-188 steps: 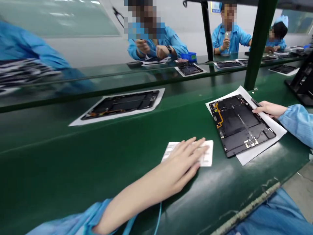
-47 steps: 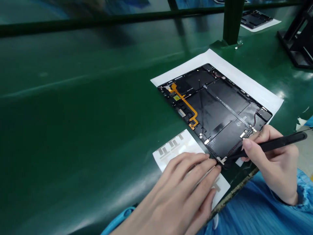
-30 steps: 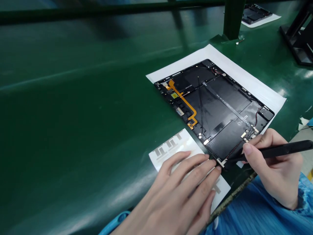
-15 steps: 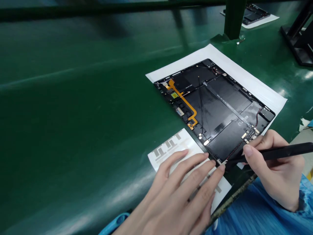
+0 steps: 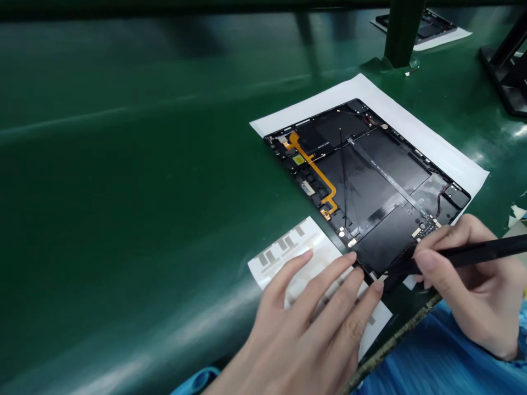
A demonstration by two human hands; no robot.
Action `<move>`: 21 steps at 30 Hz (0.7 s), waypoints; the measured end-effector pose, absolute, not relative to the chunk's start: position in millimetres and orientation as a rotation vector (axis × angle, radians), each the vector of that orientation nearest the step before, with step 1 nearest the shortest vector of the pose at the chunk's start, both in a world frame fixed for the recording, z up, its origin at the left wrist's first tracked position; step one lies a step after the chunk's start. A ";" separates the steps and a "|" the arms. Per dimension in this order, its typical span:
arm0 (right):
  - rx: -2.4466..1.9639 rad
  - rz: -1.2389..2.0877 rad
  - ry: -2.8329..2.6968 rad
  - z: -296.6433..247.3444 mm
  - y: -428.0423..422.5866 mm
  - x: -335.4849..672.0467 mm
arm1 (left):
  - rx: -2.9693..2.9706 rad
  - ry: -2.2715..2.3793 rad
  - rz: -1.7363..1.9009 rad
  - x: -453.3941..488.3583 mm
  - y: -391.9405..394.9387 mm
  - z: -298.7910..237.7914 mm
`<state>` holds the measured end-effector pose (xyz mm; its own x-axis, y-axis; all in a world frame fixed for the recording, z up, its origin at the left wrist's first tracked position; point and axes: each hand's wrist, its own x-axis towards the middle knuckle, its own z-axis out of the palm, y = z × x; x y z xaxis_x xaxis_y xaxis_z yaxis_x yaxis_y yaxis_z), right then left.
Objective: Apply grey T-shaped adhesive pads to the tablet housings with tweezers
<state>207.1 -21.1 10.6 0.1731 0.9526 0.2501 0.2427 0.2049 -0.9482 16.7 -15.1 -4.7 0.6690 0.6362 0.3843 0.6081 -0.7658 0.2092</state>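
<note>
A dark tablet chassis (image 5: 366, 186) lies on a white paper sheet (image 5: 432, 140), with an orange flex cable (image 5: 315, 173) at its left and a small circuit board (image 5: 426, 229) near its right edge. My right hand (image 5: 465, 280) grips long black tweezers (image 5: 473, 255), whose tips sit at the chassis's near corner, partly hidden by the fingers. My left hand (image 5: 317, 323) rests on a white printed label sheet (image 5: 288, 249), its fingertips against that same corner. I cannot tell whether the tweezers pinch anything.
The green workbench belt (image 5: 123, 164) stretches left. A green post (image 5: 401, 38) stands behind the paper, with another tablet on paper (image 5: 424, 27) beyond it. A black stand (image 5: 500, 66) sits at the right. My blue sleeve (image 5: 436, 362) lies below the bench edge.
The view has shifted slightly, so the chassis sits a little further right. My hands stay at the near corner, with the tweezers tips still there.
</note>
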 end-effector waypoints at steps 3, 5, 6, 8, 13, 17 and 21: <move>-1.246 0.909 -1.363 9.5 -19.1 206.7 | 2.842 1.008 0.755 17.3 -13.4 -7.0; -1.262 0.915 -1.385 8.9 -19.1 206.3 | 2.849 1.002 0.786 17.8 -13.0 -7.7; -1.271 0.914 -1.393 8.9 -19.2 206.3 | 2.845 1.012 0.763 17.8 -13.2 -7.7; -1.276 0.921 -1.408 9.3 -19.5 206.4 | 2.835 1.028 0.723 17.0 -13.9 -7.3; -1.277 0.917 -1.419 10.1 -20.0 205.9 | 2.838 1.021 0.680 14.4 -13.8 -9.1; -1.277 0.876 -1.416 8.7 -19.5 205.2 | 2.832 1.013 0.713 15.6 -12.3 -10.1; -1.273 0.893 -1.396 8.7 -18.2 204.8 | 2.775 0.947 0.722 14.9 -9.4 -2.9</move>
